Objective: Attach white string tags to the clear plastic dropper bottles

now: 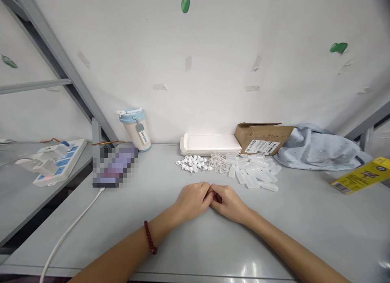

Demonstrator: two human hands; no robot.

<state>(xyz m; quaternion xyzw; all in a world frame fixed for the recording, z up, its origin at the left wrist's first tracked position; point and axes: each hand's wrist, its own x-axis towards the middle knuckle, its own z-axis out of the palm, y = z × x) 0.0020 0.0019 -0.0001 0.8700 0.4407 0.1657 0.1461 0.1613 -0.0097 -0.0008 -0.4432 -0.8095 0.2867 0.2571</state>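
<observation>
My left hand (195,199) and my right hand (228,201) rest on the grey table with their curled fingers touching each other. Both are closed, and no object shows in or between them; the undersides of the fingers are hidden. A dark red bead bracelet (148,237) circles my left wrist. Just beyond my hands lie small white caps with pointed tips (195,164), a tangle of thin whitish strings (218,163) and a heap of translucent plastic tubes (251,175). Behind these is a stack of flat white pieces (211,144).
An open cardboard box (258,139), a light blue cloth (313,151) and a yellow box (362,175) stand to the right. On the left are a tumbler (135,130), a blurred phone (117,167) with its white cable (71,230) and a power strip (62,163).
</observation>
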